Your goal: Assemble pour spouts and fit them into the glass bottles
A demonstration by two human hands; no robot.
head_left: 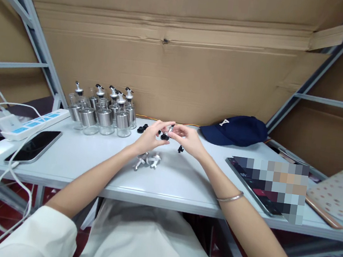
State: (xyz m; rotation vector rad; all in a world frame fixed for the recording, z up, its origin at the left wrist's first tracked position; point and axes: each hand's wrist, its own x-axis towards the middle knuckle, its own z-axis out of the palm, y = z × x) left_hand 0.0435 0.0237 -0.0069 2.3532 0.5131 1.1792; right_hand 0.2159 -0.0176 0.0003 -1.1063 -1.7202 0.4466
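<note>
Small spout piece (167, 131) between both hands' fingertips.

Even, soft overhead light, faint shadows beneath the hands on the table (183, 185), mild glare on the bottles (104, 113), wide-angle bowing at the edges, one patch pixelated at right.

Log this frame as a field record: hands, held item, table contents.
left hand: raised over table, fingertips pinching small black part
right hand: meets left hand, fingers on same part; bracelet on wrist
held part: small, black with clear tip, details unclear
loose spouts: white-grey pieces on table below hands
black caps: by bottles
bottles: glass-and-steel cluster, back left
other: navy cap, phone, power strip
</note>
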